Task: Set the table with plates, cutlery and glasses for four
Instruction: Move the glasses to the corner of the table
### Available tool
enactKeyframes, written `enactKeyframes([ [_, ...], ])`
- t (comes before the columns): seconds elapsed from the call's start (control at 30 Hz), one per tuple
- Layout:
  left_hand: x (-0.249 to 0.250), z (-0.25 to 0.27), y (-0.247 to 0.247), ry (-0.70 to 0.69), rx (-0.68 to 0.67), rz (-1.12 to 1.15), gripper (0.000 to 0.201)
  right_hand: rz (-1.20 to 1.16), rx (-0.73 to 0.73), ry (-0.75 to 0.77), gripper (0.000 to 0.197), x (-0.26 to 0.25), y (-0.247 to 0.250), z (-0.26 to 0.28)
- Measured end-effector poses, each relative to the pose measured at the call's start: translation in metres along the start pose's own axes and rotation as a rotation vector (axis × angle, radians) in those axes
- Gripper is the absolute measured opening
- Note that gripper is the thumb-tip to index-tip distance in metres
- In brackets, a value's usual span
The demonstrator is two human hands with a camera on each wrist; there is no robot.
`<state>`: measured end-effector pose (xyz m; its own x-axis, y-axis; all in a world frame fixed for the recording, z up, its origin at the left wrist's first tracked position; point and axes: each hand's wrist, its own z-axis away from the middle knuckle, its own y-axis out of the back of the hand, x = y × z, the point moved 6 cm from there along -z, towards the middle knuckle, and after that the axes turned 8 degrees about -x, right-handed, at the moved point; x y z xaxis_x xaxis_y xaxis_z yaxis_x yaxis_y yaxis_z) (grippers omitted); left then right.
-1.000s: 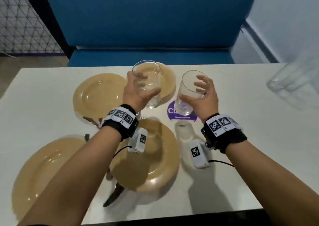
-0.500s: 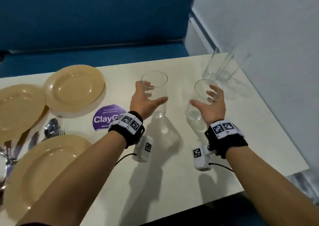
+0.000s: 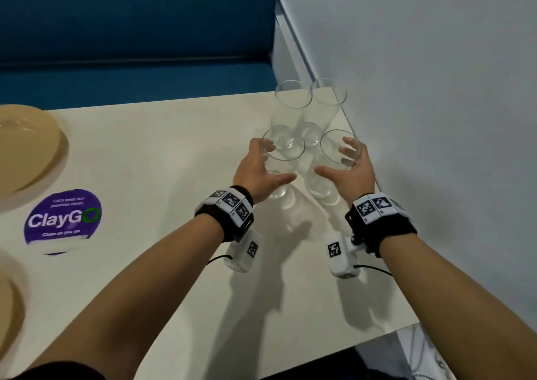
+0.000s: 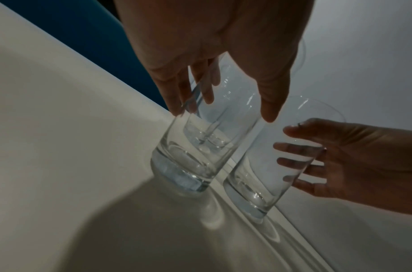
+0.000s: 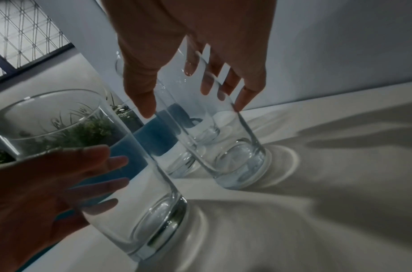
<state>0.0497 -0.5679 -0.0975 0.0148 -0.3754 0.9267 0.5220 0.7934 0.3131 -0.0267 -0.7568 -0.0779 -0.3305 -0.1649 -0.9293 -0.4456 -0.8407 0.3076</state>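
At far right corner of table, by wall: four glasses clustered; left hand cups near-left glass, right hand cups near-right glass. Fingers straight, splayed on far sides, thumbs on near sides, nothing clenched. Both glasses upright, bases on table, each dead ahead of own palm. Far pair just behind. Clear, tall, straight-sided, thick-bottomed, empty; slippery, I'd guess

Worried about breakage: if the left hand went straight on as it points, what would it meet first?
The left hand would likely push the near glass it straddles into the far glass right behind.
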Motion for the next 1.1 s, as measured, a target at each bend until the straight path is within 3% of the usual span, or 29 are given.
enactKeyframes([
  [0.27, 0.010, -0.027, -0.019, -0.046, 0.082, -0.090, 0.081, 0.056, -0.079, 0.041, 0.084, 0.002, 0.017, -0.030],
  [0.43, 0.011, -0.037, -0.019, -0.047, 0.151, -0.041, 0.093, 0.034, -0.024, 0.026, 0.079, 0.003, 0.019, -0.043],
  [1.1, 0.013, -0.042, -0.019, -0.055, 0.142, -0.016, 0.083, 0.069, -0.016, 0.056, 0.077, -0.001, 0.011, -0.047],
])
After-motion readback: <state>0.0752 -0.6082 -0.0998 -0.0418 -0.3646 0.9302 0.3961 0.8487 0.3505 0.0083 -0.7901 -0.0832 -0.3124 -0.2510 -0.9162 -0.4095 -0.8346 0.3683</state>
